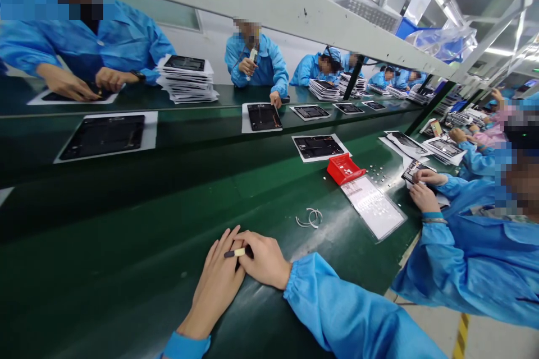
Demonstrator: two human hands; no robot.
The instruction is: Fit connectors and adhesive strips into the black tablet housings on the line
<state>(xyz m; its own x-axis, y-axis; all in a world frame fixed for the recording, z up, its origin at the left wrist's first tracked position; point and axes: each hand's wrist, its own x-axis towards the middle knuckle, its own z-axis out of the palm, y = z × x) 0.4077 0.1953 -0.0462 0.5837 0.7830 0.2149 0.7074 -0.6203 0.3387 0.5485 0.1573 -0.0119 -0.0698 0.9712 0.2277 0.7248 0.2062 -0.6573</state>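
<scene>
My left hand (217,280) lies flat on the green table surface (126,269), fingers stretched out and together. My right hand (264,258) rests over its fingertips, curled round a small stick-like tool (234,253) with a dark tip and a pale handle. Both arms wear blue sleeves. A few thin white curled strips (310,217) lie on the table just beyond my right hand.
A red tray (344,169) and a clear plastic sheet (373,206) lie to the right, by a co-worker's hands (423,190). Dark device panels on white sheets (105,136) (318,147) ride the belt. Other workers in blue sit opposite with stacks of panels (186,79).
</scene>
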